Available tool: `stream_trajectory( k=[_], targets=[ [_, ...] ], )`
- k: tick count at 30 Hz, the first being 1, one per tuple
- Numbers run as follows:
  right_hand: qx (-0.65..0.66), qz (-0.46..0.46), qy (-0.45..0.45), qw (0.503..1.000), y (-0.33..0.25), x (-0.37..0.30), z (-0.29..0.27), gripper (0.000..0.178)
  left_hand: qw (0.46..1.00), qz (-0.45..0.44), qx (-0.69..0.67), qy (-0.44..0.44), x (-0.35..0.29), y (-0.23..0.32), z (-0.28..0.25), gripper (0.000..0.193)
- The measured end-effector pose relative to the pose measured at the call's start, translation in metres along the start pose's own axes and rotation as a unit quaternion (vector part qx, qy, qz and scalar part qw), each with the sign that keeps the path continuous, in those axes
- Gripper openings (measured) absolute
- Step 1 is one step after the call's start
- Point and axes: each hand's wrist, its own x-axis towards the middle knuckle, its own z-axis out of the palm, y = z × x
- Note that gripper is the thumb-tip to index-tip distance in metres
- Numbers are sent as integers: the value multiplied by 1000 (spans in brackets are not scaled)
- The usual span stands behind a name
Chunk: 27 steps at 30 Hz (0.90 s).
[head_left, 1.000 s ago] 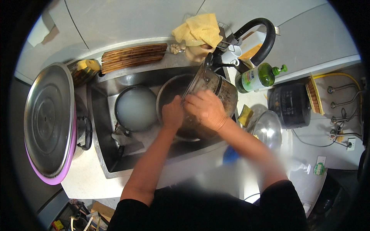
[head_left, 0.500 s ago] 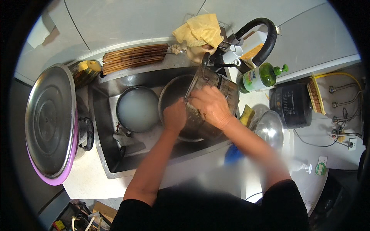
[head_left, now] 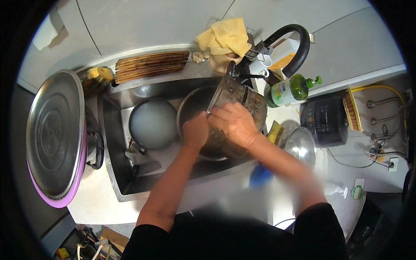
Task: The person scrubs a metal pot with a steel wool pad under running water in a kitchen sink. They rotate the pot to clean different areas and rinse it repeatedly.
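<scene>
A scuffed metal pot (head_left: 250,99) with a black handle lies tipped on its side at the right of the sink, above a wide round metal basin (head_left: 185,108). My left hand (head_left: 196,130) is closed at the pot's near rim, fingers curled in. My right hand (head_left: 233,125) lies across the pot's outer wall, its fingers bent round the same rim right beside the left hand. Whether a small cloth or scrubber is under those fingers cannot be made out. To the left, a round pan (head_left: 153,123) of cloudy whitish water stands in the sink (head_left: 125,184).
A large metal lid (head_left: 54,134) leans over a pot at the left. Bamboo sticks (head_left: 151,66) and garlic (head_left: 198,56) lie behind the sink. A black faucet (head_left: 303,45), green soap bottle (head_left: 288,91), metal bowl (head_left: 300,145) and black cooker (head_left: 325,121) crowd the right.
The view has shifted slightly. Both hands keep their place at the pot's rim, the right fingers and knuckles having moved a little; the pot stays tipped.
</scene>
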Motion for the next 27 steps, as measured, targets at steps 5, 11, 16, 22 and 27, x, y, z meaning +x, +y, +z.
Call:
stream_trajectory(
  k=[5, 11, 16, 22, 27],
  targets=[
    [-70, 178, 30, 981, 44, 7, 10, 25, 1000, 10, 7, -6, -2, 5, -4, 23],
    [-4, 72, -23, 997, 15, -4, 1, 26, 999, -18, 32, -28, -6, 4, -2, 21],
    [9, 49, -17, 999, 10, -7, 1, 24, 1000, 9, 17, -11, -5, 0, 6, 21],
    [-48, 179, -3, 983, 28, 7, 5, 31, 999, 9, 35, -14, -10, -3, 5, 17],
    [6, 4, -69, 998, -16, -20, -2, 33, 1000, 17, -4, -7, -8, 2, 2, 15]
  ],
)
